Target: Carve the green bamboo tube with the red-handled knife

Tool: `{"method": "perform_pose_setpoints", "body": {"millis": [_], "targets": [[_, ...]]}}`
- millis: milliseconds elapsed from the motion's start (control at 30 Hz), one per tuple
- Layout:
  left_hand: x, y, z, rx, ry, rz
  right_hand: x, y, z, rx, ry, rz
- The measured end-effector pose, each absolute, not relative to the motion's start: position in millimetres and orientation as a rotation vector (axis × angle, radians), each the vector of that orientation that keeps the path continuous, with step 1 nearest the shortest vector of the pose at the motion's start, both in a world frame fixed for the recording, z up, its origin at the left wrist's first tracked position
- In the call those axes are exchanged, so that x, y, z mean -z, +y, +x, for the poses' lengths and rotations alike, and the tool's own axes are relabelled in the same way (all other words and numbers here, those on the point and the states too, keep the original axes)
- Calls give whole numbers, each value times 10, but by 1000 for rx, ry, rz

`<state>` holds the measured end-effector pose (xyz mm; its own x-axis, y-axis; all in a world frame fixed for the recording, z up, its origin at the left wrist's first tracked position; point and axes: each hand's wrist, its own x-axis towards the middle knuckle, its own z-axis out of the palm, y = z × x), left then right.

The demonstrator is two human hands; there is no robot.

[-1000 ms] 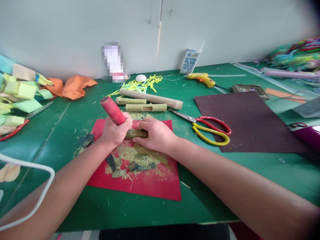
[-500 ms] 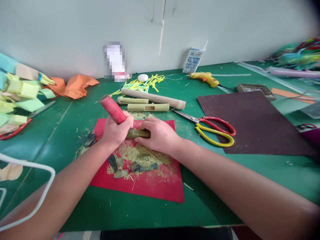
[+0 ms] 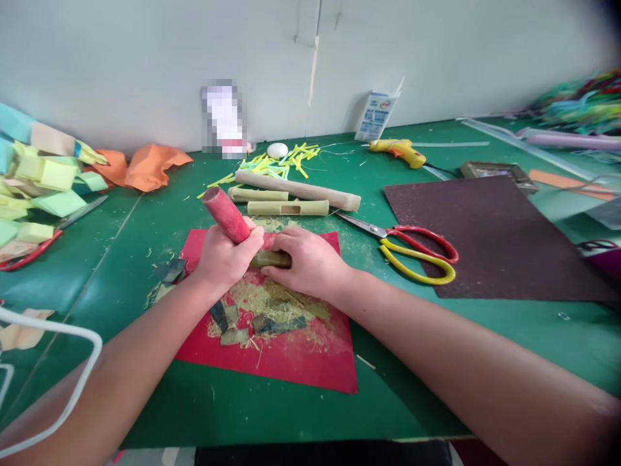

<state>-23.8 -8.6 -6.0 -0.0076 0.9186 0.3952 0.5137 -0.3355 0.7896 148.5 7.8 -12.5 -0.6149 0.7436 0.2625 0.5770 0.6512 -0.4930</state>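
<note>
My left hand (image 3: 222,259) is closed round the red handle of a tool (image 3: 225,213), which slants up to the left; its working end is hidden between my hands. My right hand (image 3: 306,261) presses down on a short green bamboo piece (image 3: 270,259), fingers wrapped over it. Both rest on a red mat (image 3: 291,359) strewn with bamboo shavings and chips (image 3: 262,310).
Behind the mat lie two bamboo pieces (image 3: 286,208) and a wooden stick (image 3: 301,190). Red-and-yellow scissors (image 3: 412,249) and a dark sheet (image 3: 490,233) sit to the right, a glue gun (image 3: 395,150) farther back. Folded coloured paper (image 3: 39,188) piles at the left.
The red handle has swung slightly to the right and more upright in my left hand. My right hand stays pressed on the bamboo piece.
</note>
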Motion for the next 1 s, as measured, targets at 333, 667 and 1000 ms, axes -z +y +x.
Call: {"method": "perform_pose_setpoints", "body": {"millis": [333,667,1000], "targets": [[-67,-127,-240,-1079,1587,1961,143,91,1485,-513,-2417,-1010],[133,-81,-147,-1406,1486,1670,124,94,1479,-568,-2399,-990],[110,-96,-167,-1535,1464,1418,128,105,1493,-564,-2394,-1005]]}}
